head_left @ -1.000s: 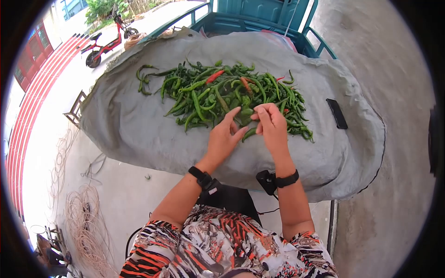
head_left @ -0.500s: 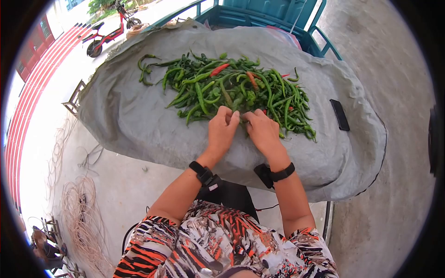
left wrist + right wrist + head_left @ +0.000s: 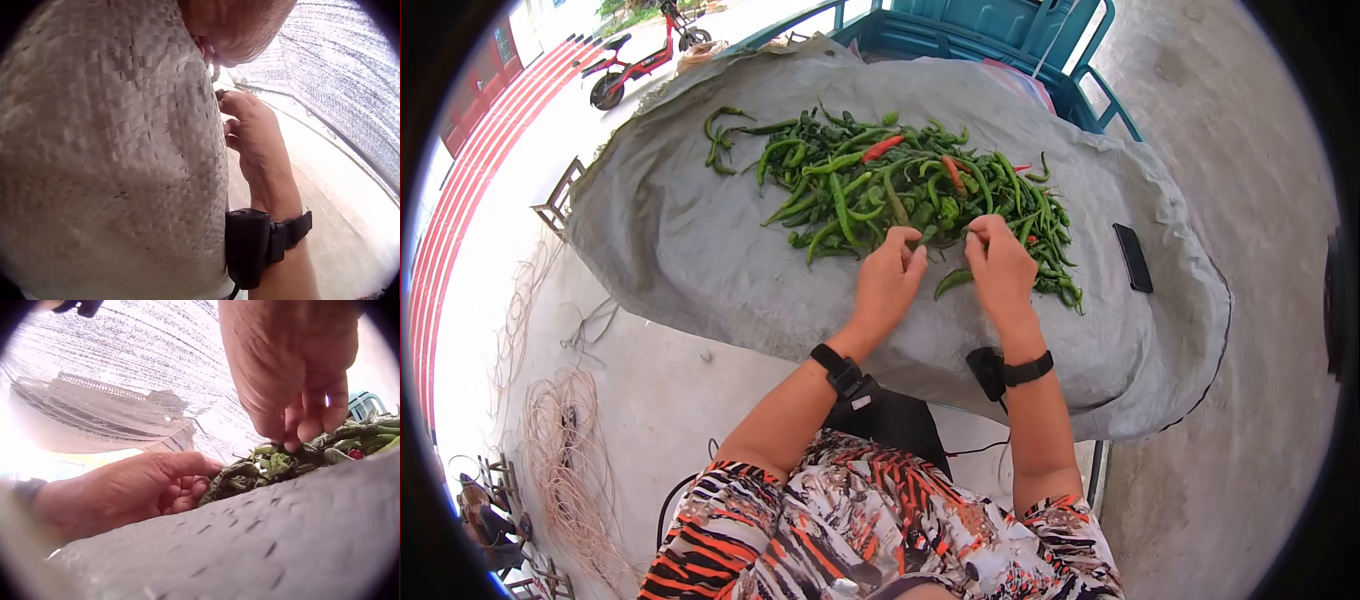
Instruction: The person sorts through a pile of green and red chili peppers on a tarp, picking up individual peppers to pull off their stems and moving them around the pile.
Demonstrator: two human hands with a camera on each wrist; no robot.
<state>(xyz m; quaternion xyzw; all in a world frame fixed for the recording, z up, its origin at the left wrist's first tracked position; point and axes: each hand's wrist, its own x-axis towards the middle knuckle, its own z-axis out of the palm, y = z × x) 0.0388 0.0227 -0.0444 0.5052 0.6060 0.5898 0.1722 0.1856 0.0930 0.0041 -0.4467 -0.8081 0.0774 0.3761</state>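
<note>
A heap of green chili peppers [image 3: 840,205], with a few red ones, lies on a grey woven sheet [image 3: 730,260]. At the heap's near edge my left hand [image 3: 888,280] has thumb and index finger at a green chili pepper [image 3: 927,235]. To its right, my right hand [image 3: 1004,268] pinches a small dark green piece between thumb and fingertips; the left wrist view shows this dark piece [image 3: 220,94] too. One curved green pepper [image 3: 952,283] lies on the sheet between the hands. In the right wrist view both hands are close over wilted-looking peppers [image 3: 240,478].
A black phone [image 3: 1133,257] lies on the sheet to the right. Behind the sheet stands a blue-green cart bed [image 3: 990,45]. Coiled cord [image 3: 570,450] and a small stool [image 3: 557,200] are at left, with a red scooter [image 3: 640,65] farther back.
Half a second ago my hands were close together at the heap's edge. The right hand has since moved right, opening a gap where the curved pepper shows again.
</note>
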